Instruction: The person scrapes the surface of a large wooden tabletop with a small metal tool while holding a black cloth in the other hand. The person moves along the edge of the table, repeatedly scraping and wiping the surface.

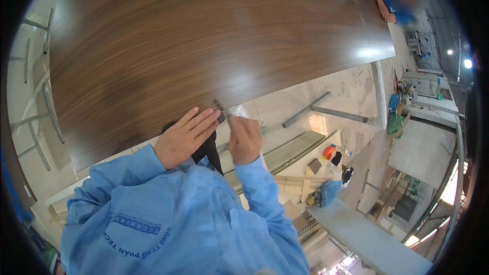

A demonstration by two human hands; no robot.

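A large dark brown wood-grain board (204, 35) lies in front of me, its near edge running past my hands. My left hand (187, 136) rests flat at that edge, fingers stretched out and side by side. By its fingertips is a small dark piece (221, 117), partly covered. Just to the right, my right hand (245, 140) is closed and a little blurred by motion. A thin dark streak extends from its fingers toward the board's edge; what it is cannot be made out.
Across the board, at the far right corner, a person in blue (392, 5) rests an arm on it. Grey metal frame legs (328, 111) stand right of the board. Wooden offcuts and a blue plastic bag (330, 192) lie near a pale tabletop (367, 234) at lower right.
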